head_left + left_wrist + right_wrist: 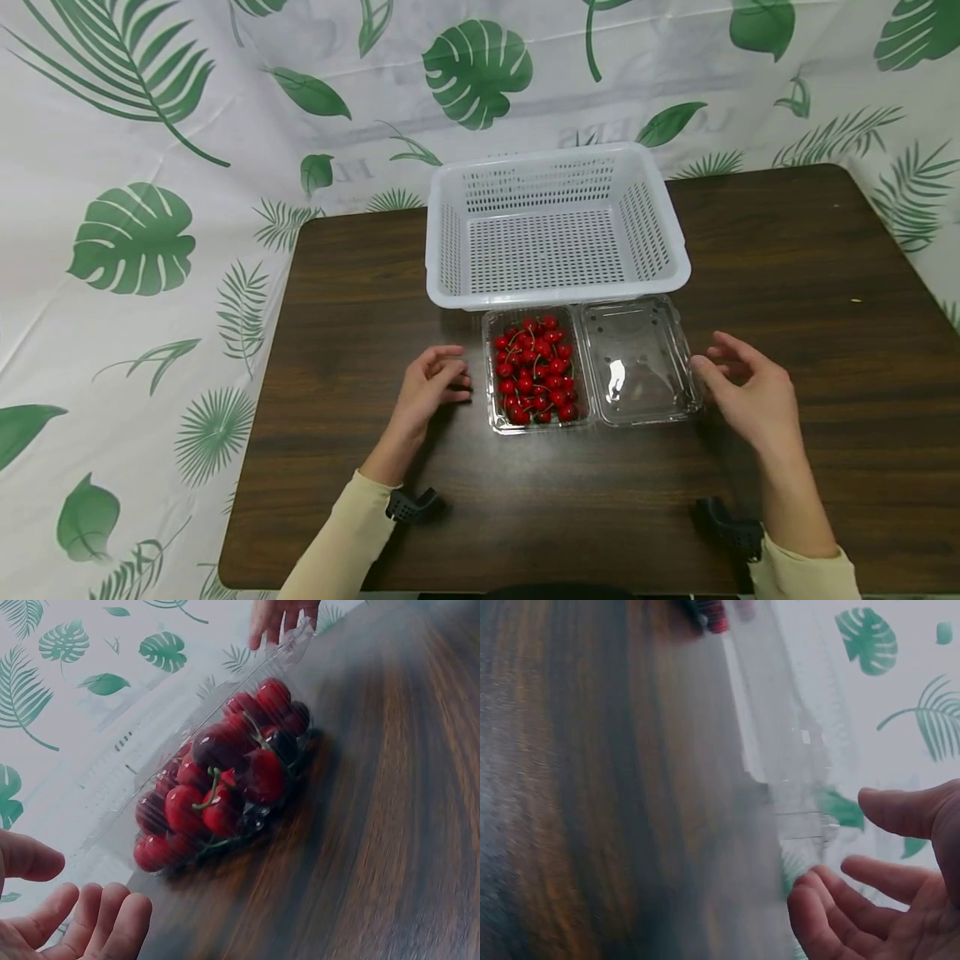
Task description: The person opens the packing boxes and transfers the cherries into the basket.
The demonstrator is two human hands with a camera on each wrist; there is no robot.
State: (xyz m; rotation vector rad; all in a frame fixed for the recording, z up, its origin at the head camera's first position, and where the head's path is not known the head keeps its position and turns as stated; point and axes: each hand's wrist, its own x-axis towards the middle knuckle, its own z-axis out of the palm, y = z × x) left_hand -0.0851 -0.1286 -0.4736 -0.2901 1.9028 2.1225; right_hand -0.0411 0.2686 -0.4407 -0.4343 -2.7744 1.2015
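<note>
Left hand [429,387] left of centre and right hand [753,396] lower right are loosely spread (lid [637,358] contact unclear); steadying the cherry tray [490,383] should prevent spills.

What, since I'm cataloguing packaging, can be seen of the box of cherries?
The box is clear, shiny, apparently plastic: a rectangular tray joined to a similar-sized lid. It lies open on the table, just in front of the basket. The tray, on the left, holds many red cherries; the lid is folded out rightward. The right grip is at its outer edge; contact is unclear.
</note>
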